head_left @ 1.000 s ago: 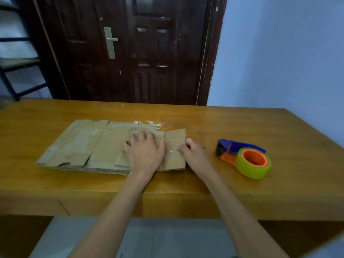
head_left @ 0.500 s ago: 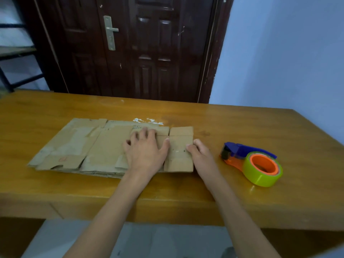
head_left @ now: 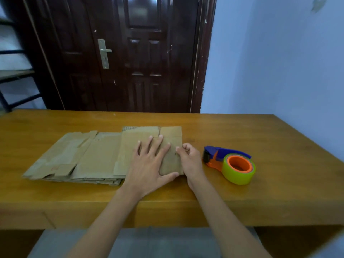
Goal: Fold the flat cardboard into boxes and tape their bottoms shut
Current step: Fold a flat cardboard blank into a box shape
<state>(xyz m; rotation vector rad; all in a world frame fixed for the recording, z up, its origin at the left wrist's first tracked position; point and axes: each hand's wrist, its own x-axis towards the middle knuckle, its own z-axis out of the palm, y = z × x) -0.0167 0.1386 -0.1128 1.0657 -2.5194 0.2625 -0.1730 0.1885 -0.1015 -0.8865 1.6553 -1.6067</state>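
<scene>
A stack of flat brown cardboard (head_left: 96,157) lies on the wooden table (head_left: 279,146), left of centre. The top sheet (head_left: 128,146) sits at the stack's right end, with a narrow flap (head_left: 171,133) at its far right. My left hand (head_left: 150,164) presses flat on this sheet, fingers spread and thumb along its near right corner. My right hand (head_left: 189,161) is at the sheet's right edge, fingers curled and pinching that edge. A tape dispenser (head_left: 230,162) with a blue and orange body and a green roll stands just right of my right hand.
A dark wooden door (head_left: 130,53) stands behind the table. A pale wall (head_left: 279,62) runs along the right side. A dark metal shelf frame (head_left: 16,75) shows at the far left. The table's front edge is close to my body.
The top sheet has slid right and away from me, off the rest of the stack. My right hand went from lying beside the edge to pinching it. My left thumb has spread to the corner.
</scene>
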